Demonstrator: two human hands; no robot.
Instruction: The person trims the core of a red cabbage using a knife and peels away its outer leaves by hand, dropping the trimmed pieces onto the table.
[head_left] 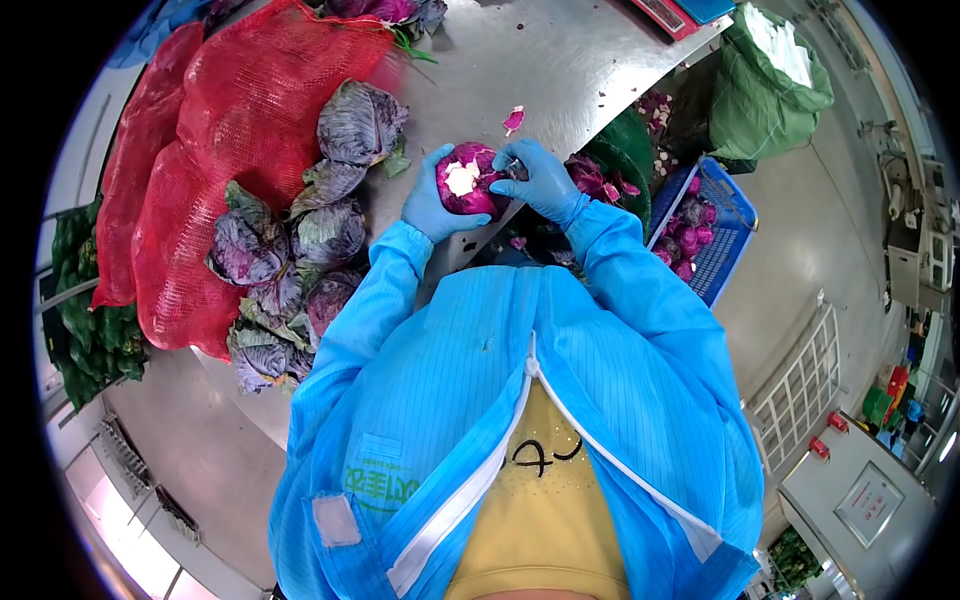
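A purple cabbage with a pale cut patch facing up is held above the edge of the steel table. My left hand, in a blue glove, wraps round its left and lower side. At its right side is my right hand, also gloved, its fingers bent round a small dark object that I cannot make out. A loose purple leaf piece lies on the table just beyond the cabbage.
Several leafy cabbages lie at the left beside red mesh sacks. On the right are a dark green bag, a blue crate holding purple cabbages, and a green sack. Leaf scraps lie near the table edge.
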